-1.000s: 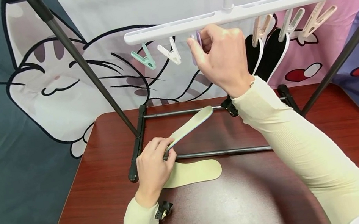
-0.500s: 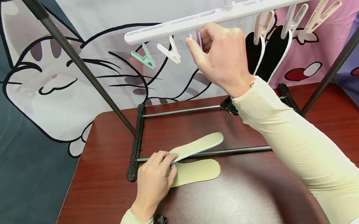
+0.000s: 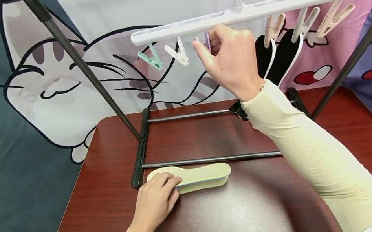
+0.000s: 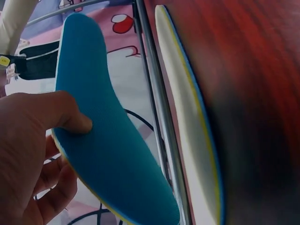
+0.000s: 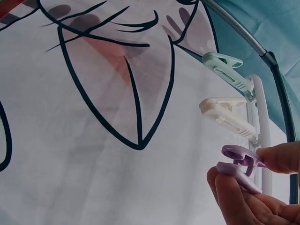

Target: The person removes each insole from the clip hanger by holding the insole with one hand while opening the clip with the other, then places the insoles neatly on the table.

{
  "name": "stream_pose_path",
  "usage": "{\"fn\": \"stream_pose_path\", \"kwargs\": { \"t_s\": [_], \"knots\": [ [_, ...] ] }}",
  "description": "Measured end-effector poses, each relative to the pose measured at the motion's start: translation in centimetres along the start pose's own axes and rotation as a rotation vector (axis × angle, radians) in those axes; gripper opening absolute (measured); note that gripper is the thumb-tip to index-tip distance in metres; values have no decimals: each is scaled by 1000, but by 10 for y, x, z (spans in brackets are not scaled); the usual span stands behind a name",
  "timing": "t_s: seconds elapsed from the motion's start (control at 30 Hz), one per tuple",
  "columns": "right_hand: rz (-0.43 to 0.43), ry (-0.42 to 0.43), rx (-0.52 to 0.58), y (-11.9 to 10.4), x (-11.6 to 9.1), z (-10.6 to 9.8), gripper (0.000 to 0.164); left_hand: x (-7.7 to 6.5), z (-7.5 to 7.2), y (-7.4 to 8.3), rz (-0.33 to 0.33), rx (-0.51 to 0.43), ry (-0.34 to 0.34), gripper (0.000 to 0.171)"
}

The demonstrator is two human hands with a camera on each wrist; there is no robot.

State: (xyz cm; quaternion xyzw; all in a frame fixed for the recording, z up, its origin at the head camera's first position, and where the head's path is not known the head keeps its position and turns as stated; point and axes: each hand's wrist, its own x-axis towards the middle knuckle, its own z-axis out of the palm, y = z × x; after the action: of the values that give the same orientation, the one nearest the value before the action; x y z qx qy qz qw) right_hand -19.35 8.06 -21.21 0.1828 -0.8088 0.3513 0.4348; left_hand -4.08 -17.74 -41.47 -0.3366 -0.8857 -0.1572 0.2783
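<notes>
My left hand pinches an insole, cream on top, low over the table. Its blue underside faces the left wrist view, with the thumb pressed on it. Below it a second cream insole lies on the table, partly covered in the head view. Up at the white hanger bar, my right hand squeezes a purple clothespin, whose mouth stands apart with nothing in it. Left of that clothespin hang a white clothespin and a green clothespin, both holding nothing.
Two black insoles with white edges hang from clothespins right of my right hand. Another beige clothespin hangs at the bar's right end. A dark metal rack stands on the red-brown table, its lower rails crossing behind the insoles.
My left hand has come down and toward me, lowering the raised insole until it overlaps the one on the table. The right hand stays at the purple clothespin.
</notes>
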Motion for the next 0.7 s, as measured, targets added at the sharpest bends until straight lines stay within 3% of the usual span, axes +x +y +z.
{"fn": "stream_pose_path", "kwargs": {
  "t_s": [0.7],
  "knots": [
    [82,-53,-18,-2,2,-4,29,-29,-3,0,56,-95,-116,28]
  ]
}}
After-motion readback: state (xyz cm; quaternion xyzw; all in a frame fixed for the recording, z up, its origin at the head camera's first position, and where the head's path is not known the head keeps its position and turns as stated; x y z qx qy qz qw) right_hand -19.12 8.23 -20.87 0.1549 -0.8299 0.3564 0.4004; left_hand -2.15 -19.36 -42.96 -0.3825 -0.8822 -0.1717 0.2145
